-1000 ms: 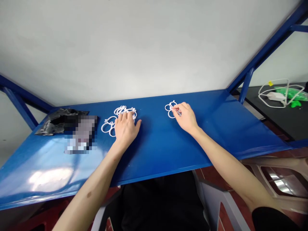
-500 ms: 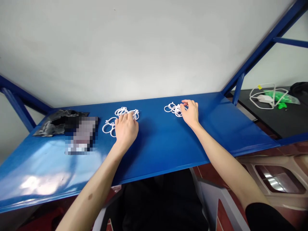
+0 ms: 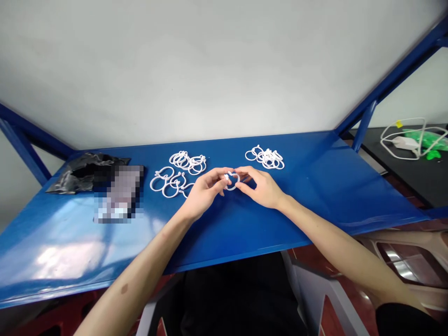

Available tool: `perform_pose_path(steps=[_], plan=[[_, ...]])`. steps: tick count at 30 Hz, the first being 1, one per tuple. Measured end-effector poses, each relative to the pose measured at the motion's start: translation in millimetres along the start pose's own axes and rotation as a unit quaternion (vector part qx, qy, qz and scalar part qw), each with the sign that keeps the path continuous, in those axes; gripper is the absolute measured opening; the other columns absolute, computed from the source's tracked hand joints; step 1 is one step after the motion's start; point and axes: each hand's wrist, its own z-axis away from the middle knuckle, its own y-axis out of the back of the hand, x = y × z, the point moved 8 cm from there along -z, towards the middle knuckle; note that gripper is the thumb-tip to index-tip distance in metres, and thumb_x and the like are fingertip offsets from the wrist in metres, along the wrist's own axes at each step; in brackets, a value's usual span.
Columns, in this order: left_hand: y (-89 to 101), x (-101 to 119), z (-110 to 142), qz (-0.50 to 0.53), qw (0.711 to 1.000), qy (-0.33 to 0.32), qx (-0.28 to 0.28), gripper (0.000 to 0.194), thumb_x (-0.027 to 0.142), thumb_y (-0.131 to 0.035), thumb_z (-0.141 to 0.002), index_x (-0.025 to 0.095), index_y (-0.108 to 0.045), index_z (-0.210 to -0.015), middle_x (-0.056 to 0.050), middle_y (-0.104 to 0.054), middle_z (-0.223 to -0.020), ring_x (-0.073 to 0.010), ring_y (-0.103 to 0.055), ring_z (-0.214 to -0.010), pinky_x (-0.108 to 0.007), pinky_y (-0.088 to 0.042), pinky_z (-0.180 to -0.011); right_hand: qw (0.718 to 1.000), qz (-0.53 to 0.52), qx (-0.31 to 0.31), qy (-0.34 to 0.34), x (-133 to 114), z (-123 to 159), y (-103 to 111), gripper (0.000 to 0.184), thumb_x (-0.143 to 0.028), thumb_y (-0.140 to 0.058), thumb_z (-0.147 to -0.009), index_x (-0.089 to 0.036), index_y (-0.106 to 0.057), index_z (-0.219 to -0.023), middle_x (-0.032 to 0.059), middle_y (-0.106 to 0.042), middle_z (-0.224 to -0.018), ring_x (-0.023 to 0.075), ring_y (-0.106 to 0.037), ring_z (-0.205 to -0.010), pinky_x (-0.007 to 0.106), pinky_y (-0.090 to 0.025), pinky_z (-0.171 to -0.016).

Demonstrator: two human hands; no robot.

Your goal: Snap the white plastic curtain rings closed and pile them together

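Looking down on my glossy blue metal bench (image 3: 315, 186), I see three loose piles of thin white plastic rings toward its back edge; my left hand (image 3: 203, 191) and right hand (image 3: 261, 186) together pinch one white ring (image 3: 231, 181) mid-bench.

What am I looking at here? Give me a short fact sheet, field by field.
Surface: blue metal table
Left hand: pinches one side of a white ring
Right hand: pinches the ring's other side
Left pile of rings: loose on the table, behind the left hand
Right pile of rings: smaller cluster, behind the right hand
Far left: black bag
Far right: white cable on a dark table
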Motion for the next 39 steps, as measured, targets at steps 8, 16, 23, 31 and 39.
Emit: perform_pose_path(steps=[8, 16, 23, 31, 39], plan=[[-0.3, -3.9, 1.2, 0.052, 0.998, 0.033, 0.011, 0.030, 0.038, -0.071, -0.087, 0.017, -0.068, -0.109, -0.003, -0.070, -0.086, -0.0123, -0.061, -0.073, -0.025, -0.050, -0.065, 0.996, 0.027, 0.076, 0.029, -11.6, -0.1, 13.2, 0.020, -0.033, -0.058, -0.100, -0.024, -0.061, -0.118, 0.0079, -0.069, -0.114, 0.0208, -0.069, -0.097, 0.038, -0.061, -0.083], [-3.3, -14.8, 0.1, 0.066, 0.995, 0.072, 0.030, 0.048, 0.045, -0.076, -0.082, 0.016, -0.063, -0.119, -0.001, -0.072, -0.076, -0.0137, -0.065, -0.069, -0.029, -0.054, -0.072, 0.990, 0.093, 0.009, 0.101, -27.1, 5.4, -9.7, 0.019, -0.038, -0.068, -0.094, -0.025, -0.056, -0.099, 0.0033, -0.071, -0.096, 0.0207, -0.069, -0.088, 0.035, -0.056, -0.078], [1.6, -19.0, -1.1, -0.009, 0.997, 0.065, 0.049, 0.042, 0.050, -0.073, -0.083, 0.017, -0.069, -0.109, -0.004, -0.073, -0.082, -0.0157, -0.066, -0.075, -0.026, -0.052, -0.065, 0.995, 0.070, 0.018, 0.065, -13.7, 5.1, -11.9, 0.010, -0.028, -0.055, -0.101, -0.024, -0.060, -0.108, 0.0036, -0.074, -0.096, 0.0179, -0.071, -0.082, 0.030, -0.055, -0.072], [6.5, -14.8, 0.4, -0.162, 0.984, 0.035, 0.059, 0.035, 0.053, -0.066, -0.089, 0.020, -0.077, -0.097, -0.005, -0.076, -0.098, -0.0155, -0.062, -0.074, -0.026, -0.049, -0.063, 0.998, -0.023, 0.044, -0.026, 4.7, -1.0, 4.5, 0.011, -0.030, -0.059, -0.099, -0.023, -0.067, -0.103, 0.0020, -0.079, -0.094, 0.0182, -0.075, -0.080, 0.031, -0.058, -0.073], [0.5, -16.3, 2.5, -0.183, 0.981, 0.040, 0.054, 0.040, 0.056, -0.063, -0.090, 0.021, -0.080, -0.099, -0.004, -0.079, -0.092, -0.0173, -0.064, -0.074, -0.027, -0.047, -0.064, 0.994, 0.094, 0.063, 0.003, -0.6, 3.9, 2.4, 0.013, -0.027, -0.059, -0.099, -0.023, -0.071, -0.097, -0.0008, -0.078, -0.085, 0.0138, -0.070, -0.067, 0.025, -0.048, -0.059]])
